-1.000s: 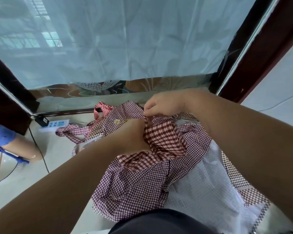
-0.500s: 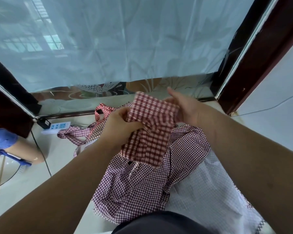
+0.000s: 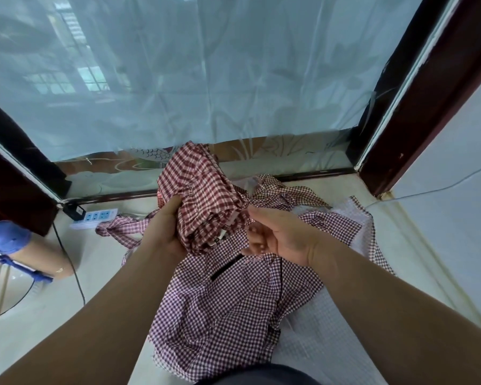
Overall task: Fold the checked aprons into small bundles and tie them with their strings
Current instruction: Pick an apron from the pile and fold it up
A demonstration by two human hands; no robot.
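At frame centre the left grip (image 3: 165, 232) holds a folded red-checked bundle (image 3: 203, 193) raised above the floor (image 3: 39, 315), thumb pressed on its near-left face. The right grip (image 3: 278, 234), fingers curled, touches the bundle's right edge; whether it pinches a string is unclear. Below both lies a finer-checked apron (image 3: 228, 309), spread and rumpled, over a white checked cloth (image 3: 322, 345) at lower right. At mid left sits a power strip (image 3: 95, 216).

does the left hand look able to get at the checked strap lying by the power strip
Probably not yet: the left hand grips the folded bundle. The strap lies beside its wrist with nothing between, so only that grip hinders it.
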